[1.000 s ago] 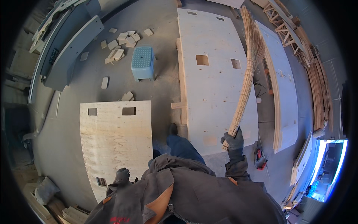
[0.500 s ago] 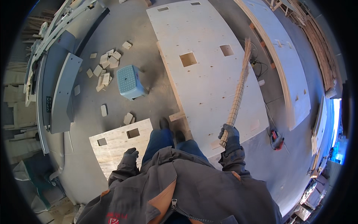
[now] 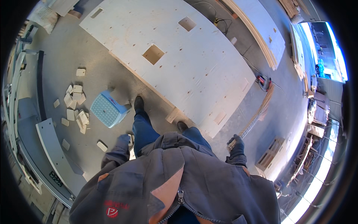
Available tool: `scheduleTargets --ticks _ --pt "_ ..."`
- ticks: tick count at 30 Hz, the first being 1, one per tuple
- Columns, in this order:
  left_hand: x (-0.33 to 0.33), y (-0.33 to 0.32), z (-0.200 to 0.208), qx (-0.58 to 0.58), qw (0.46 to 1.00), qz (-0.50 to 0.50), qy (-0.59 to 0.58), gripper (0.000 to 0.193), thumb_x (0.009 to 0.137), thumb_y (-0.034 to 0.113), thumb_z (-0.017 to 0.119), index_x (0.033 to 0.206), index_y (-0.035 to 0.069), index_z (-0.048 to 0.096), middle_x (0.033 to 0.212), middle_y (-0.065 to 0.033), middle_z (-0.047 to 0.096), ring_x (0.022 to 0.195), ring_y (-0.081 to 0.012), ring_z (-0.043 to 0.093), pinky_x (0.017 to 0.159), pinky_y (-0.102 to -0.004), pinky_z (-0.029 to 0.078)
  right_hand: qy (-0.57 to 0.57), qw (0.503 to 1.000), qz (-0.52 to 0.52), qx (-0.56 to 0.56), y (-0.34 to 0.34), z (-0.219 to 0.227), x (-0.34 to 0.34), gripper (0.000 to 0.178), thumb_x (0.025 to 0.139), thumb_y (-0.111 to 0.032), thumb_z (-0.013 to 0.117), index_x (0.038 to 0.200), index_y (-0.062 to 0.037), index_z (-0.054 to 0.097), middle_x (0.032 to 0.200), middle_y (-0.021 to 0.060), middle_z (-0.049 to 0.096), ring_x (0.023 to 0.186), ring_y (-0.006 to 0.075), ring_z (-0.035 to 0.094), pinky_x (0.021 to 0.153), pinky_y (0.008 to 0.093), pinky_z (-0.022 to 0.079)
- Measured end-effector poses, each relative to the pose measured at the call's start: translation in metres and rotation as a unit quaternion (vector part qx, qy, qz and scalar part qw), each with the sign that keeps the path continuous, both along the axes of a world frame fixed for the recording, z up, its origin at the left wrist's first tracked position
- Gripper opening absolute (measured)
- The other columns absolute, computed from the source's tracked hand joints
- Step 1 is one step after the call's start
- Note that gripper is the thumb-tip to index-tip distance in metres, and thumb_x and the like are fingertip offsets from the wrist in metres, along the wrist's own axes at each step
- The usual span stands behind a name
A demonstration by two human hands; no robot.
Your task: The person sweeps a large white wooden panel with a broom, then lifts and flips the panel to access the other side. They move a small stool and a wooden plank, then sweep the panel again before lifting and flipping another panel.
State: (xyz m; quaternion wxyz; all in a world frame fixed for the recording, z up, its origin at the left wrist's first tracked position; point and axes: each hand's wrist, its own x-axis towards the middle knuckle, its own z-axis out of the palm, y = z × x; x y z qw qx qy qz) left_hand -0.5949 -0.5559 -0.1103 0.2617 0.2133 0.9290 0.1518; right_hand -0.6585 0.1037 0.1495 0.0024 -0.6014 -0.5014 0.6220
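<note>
Down at the lower right, the gloved right hand (image 3: 236, 144) has its grip wrapped tight around a long wooden strip (image 3: 257, 112), motion-blurred, slanting up over the floor beside the big plywood panel (image 3: 194, 63). Left hand (image 3: 124, 140) is blurred too; can't tell its grip, near the blue stool (image 3: 108, 110).

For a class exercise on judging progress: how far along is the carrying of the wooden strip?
Done: the strip is off the floor, in the right hand's grip. In hand: the person walks beside the panel, the left hand empty near the stool. Left: the strip is not yet set down; blocks lie scattered.
</note>
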Motion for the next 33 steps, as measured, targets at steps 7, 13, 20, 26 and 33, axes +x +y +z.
scheduleTargets --ticks 7,13,20,26,33 --pt "-0.192 -0.074 0.115 0.367 0.626 0.645 -0.239 0.006 0.087 0.018 0.059 0.086 0.013 0.060 0.066 0.0030 0.051 0.049 -0.0076 0.042 0.043 -0.0226 0.033 -0.094 0.983 -0.154 -0.012 -0.080 0.013 0.075 0.014 0.085 -0.014 0.060 0.092 -0.0076 0.050 0.061 0.0082 0.053 0.048 0.0220 0.054 0.045 0.0375 0.051" --pt "-0.210 -0.139 0.088 0.245 0.681 0.579 -0.377 0.012 0.089 0.019 0.050 0.077 0.016 0.049 0.065 0.0022 0.047 0.048 -0.0116 0.042 0.042 -0.0310 0.033 -0.128 0.962 -0.238 -0.043 -0.131 -0.009 0.091 0.013 0.086 -0.013 0.060 0.091 -0.0071 0.050 0.062 0.0058 0.051 0.049 0.0193 0.052 0.043 0.0346 0.048" --pt "-0.211 -0.096 0.121 0.271 0.692 0.443 -0.502 0.017 0.089 0.011 0.047 0.074 0.015 0.043 0.060 0.0000 0.040 0.048 -0.0112 0.040 0.041 -0.0297 0.031 -0.111 0.954 -0.240 -0.138 -0.144 -0.077 0.112 0.018 0.086 -0.019 0.059 0.079 -0.0030 0.056 0.057 0.0106 0.055 0.045 0.0251 0.054 0.045 0.0385 0.050" --pt "-0.248 -0.051 0.120 0.146 0.882 0.316 -0.317 0.035 0.085 0.017 0.063 0.117 0.005 0.060 0.092 -0.0080 0.066 0.073 -0.0147 0.062 0.060 -0.0282 0.049 -0.158 0.938 -0.277 -0.137 -0.190 -0.068 0.114 0.017 0.085 -0.015 0.063 0.091 -0.0029 0.053 0.060 0.0088 0.054 0.046 0.0225 0.053 0.043 0.0373 0.049" --pt "-0.333 -0.131 0.027 0.103 0.898 0.178 -0.389 0.017 0.088 0.020 0.059 0.098 0.005 0.060 0.080 -0.0046 0.062 0.063 -0.0138 0.059 0.053 -0.0272 0.046 -0.213 0.946 -0.159 -0.188 -0.263 -0.048 0.148 0.018 0.080 -0.018 0.068 0.071 -0.0036 0.062 0.057 0.0120 0.059 0.043 0.0261 0.056 0.043 0.0393 0.047"
